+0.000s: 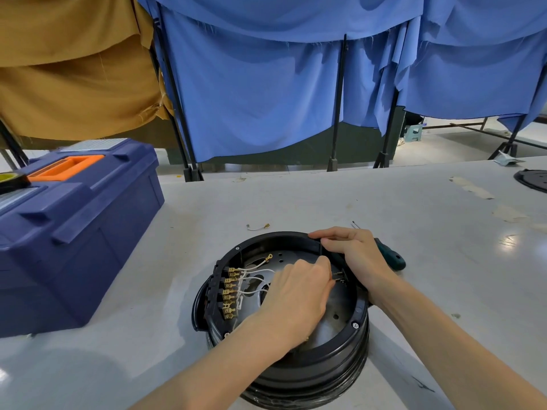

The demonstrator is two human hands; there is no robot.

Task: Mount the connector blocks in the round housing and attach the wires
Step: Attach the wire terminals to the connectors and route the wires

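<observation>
I'm looking down at the round housing (284, 315), black, open side up on the grey tabletop (414, 232), and everything else I place from it. Inside its left wall sits a connector block (220, 291) with a row of brass terminals (229, 294), white wires (254, 276) curling from them toward the housing's middle. My left hand (296, 297) is down inside the housing, fingers pinched together at small metal pins (339, 277) on the right inner wall; whether it grips a wire end there I can't tell. My right hand (352, 255) curls over the housing's far right rim, clasping the wall. Just beyond that hand lies a green-handled screwdriver (390, 257). Past the housing's far edge, a loose short wire (258, 227) rests on the tabletop. Well to the housing's left stands a dark blue toolbox (68, 232) with an orange handle.
</observation>
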